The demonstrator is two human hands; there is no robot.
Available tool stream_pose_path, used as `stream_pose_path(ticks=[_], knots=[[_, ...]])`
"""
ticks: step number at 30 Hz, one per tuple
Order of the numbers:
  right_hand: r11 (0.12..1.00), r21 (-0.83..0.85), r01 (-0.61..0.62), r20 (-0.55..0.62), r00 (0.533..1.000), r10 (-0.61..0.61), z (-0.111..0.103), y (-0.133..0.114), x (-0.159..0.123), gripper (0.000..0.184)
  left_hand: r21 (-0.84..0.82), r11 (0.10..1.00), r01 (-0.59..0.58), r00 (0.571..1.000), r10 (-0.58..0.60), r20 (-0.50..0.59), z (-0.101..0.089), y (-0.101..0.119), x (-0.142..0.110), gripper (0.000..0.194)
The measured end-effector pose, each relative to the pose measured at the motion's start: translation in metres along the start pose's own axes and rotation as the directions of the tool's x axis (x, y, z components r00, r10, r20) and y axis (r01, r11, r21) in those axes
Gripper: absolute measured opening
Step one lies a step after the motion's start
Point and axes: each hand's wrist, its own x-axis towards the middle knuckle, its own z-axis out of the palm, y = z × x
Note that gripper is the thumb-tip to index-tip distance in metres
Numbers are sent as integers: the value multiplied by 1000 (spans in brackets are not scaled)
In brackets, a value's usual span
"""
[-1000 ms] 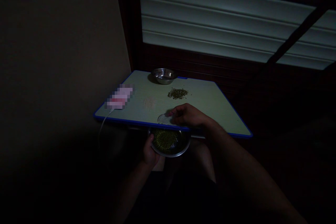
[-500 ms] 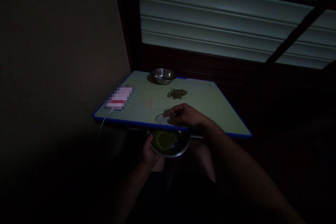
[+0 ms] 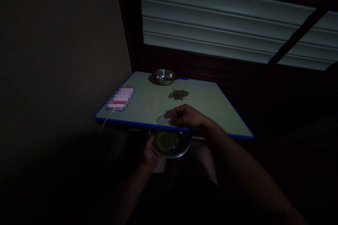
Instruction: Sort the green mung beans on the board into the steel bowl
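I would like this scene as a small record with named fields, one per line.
Tabletop: pale green, blue-edged
Left hand: gripping a round silver metal bowl, below the near edge
Bowl contents: small green grains
Right hand: curled over a pale, round, see-through object; grip unclear
On tabletop: scattered brownish-green grains, whitish patch, pixelated pink rectangle, second silver metal bowl
Lighting: dim

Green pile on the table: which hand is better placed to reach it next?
Right, most likely. The right hand is above the table, on the near side of the green pile; the left hand is below the front edge, holding the lower metal bowl.
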Motion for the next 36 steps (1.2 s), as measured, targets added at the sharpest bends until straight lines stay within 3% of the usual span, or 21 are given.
stream_pose_path(ticks=[9,11,13,15,16,19,21,24,28,36], knots=[[998,63,24,51,998,-27,-5,3,-7,36,-23,1000,-3,999,2,-34,1,0,0,32],[995,86,44,-23,999,-42,-10,4,-6,32,-9,1000,14,999,-15,-46,0,1,0,30],[992,105,76,-170,984,-58,-19,8,0,27,5,999,35,998,-35,-55,-1,1,1,28],[992,60,113,-380,922,-81,-32,15,8,23,16,998,55,997,-54,-52,-2,2,1,27],[993,29,114,-491,867,-85,-39,20,13,21,26,998,60,997,-59,-53,-3,2,1,27],[998,-36,55,-767,639,-62,-60,37,24,14,67,994,90,994,-85,-75,-4,3,1,25],[994,-114,-4,-855,510,-95,-70,49,26,13,95,987,127,990,-121,-69,-4,5,0,24],[967,-206,-148,-896,426,-125,-77,59,22,17,114,980,163,986,-156,-65,-3,6,-1,22],[908,-241,-343,-913,397,-92,-78,60,15,24,133,974,186,982,-178,-71,-3,7,-2,25],[830,-301,-470,-890,451,-68,-78,61,18,32,167,965,200,979,-192,-64,-5,6,-1,22]])
